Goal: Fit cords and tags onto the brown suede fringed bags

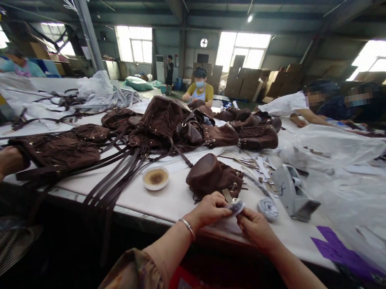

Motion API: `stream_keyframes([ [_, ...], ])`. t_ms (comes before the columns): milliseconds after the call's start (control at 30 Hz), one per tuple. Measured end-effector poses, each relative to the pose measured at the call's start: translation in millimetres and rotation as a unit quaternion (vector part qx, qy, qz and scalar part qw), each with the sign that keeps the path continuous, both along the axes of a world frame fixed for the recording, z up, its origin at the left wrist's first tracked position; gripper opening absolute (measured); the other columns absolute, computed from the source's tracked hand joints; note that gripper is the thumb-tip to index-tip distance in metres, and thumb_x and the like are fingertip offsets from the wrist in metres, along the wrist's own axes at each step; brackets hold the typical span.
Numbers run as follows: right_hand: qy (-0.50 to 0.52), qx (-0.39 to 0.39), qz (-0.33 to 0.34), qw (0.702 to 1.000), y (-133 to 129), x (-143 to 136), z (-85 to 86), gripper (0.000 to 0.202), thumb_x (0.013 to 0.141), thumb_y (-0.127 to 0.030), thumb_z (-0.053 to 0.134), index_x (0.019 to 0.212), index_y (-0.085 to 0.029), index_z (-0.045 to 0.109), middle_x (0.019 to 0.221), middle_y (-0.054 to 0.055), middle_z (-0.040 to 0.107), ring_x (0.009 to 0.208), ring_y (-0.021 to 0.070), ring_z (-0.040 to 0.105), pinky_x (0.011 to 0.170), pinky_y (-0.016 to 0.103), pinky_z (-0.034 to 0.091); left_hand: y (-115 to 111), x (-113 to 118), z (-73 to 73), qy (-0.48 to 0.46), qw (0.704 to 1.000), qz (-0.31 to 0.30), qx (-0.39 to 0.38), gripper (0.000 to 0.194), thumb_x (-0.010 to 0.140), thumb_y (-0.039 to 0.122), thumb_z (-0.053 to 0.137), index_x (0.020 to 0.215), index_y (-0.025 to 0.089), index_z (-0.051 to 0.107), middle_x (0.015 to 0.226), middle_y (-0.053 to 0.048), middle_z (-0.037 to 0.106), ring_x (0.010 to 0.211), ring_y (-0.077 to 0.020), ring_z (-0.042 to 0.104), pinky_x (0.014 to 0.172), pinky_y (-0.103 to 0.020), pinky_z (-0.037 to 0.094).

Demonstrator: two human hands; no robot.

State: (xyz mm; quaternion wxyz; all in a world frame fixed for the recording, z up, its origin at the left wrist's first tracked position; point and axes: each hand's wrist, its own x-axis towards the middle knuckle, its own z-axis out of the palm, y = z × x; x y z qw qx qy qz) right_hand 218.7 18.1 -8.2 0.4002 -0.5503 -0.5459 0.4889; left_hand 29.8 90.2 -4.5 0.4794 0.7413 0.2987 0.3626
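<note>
My left hand [211,210] wears a silver bracelet at the wrist and pinches a short, shiny pale strip [236,207] near the table's front edge. At the strip's other end, the fingers of my right hand [255,227] are closed on it. Just beyond my hands rests a small dark brown drawstring bag [207,174], with its gathered, buckled side towards me. A coiled white ribbon roll [268,208] lies right of my right hand. Beside that stands a grey tape dispenser [292,192].
Brown bags [160,125] with long dangling straps are heaped across the white table [135,197]. A bowl [155,177] has brown residue inside. Clear plastic bags [378,183] and a purple piece [337,244] lie right. At left, a co-worker's hand [8,161] holds a bag; others work farther off.
</note>
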Motion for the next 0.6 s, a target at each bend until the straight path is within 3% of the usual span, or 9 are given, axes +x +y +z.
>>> stream_keyframes([
  [167,-0.107,0.047,-0.101,0.988,-17.5,-0.4,-4.4,0.052,0.08,-0.059,0.062,0.107,-0.015,0.064,0.059,-0.004,0.053,0.052,0.014,0.046,0.049,0.026,0.035,-5.0,4.9,-1.6,0.004,1.0,0.028,0.011,0.013,0.073,0.029,0.077,0.081,0.018,0.078,0.088,-0.002,0.058,0.082,-0.0134,0.057,0.078,-0.024,0.045],
  [267,-0.132,0.053,-0.143,0.979,-30.7,4.6,-11.5,0.056,0.082,-0.06,0.06,0.112,-0.013,0.062,0.064,0.0,0.06,0.053,0.0156,0.051,0.051,0.027,0.041,-6.8,9.1,-1.2,0.014,0.998,0.044,0.033,0.013,0.074,0.03,0.077,0.079,0.017,0.078,0.087,-0.002,0.057,0.079,-0.0125,0.056,0.076,-0.023,0.045],
  [333,-0.165,0.1,-0.158,0.968,-37.1,8.6,-14.8,0.053,0.085,-0.055,0.059,0.116,-0.013,0.061,0.073,0.003,0.065,0.06,0.0177,0.057,0.058,0.029,0.047,-7.9,11.9,0.0,0.022,0.997,0.048,0.057,0.013,0.074,0.029,0.077,0.077,0.017,0.078,0.086,-0.002,0.056,0.078,-0.0119,0.055,0.075,-0.023,0.045],
  [467,-0.25,0.243,-0.075,0.934,-39.7,18.2,-11.9,0.047,0.085,-0.037,0.064,0.127,-0.017,0.057,0.101,0.01,0.069,0.079,0.0212,0.064,0.074,0.035,0.055,-10.4,15.8,2.7,0.047,0.993,0.054,0.093,0.011,0.075,0.026,0.075,0.075,0.015,0.076,0.086,-0.003,0.055,0.076,-0.0116,0.053,0.074,-0.023,0.045],
  [600,-0.316,0.349,0.01,0.882,-32.5,28.2,0.6,0.029,0.089,-0.018,0.053,0.115,-0.022,0.064,0.104,0.011,0.068,0.093,0.0243,0.065,0.084,0.039,0.055,-14.0,18.4,2.9,0.077,0.988,0.052,0.123,0.009,0.075,0.024,0.074,0.074,0.015,0.075,0.086,-0.003,0.056,0.077,-0.0124,0.053,0.072,-0.024,0.046],
])
